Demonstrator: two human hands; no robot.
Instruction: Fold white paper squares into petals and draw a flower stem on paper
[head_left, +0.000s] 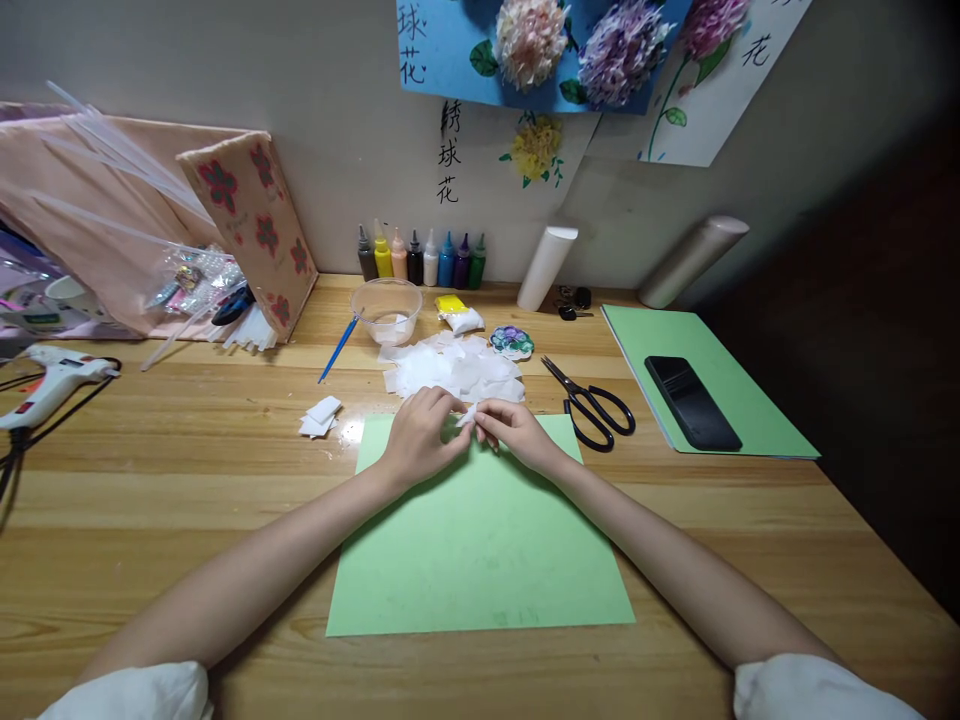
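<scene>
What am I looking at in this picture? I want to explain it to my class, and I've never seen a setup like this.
There is no machine here: a person works with two bare hands. The single picture comes from a camera worn on that person's head, looking forward and down, so the arms reach in from the bottom.

The left hand and right hand meet at a small white piece, apparently pinched between their fingertips. They are above a green sheet lying on a wooden table.

Just beyond is a pile of thin white pieces. Around it are a clear bowl, a blue brush and scissors. Farther right lies a phone; at the far left is a glue gun.
</scene>
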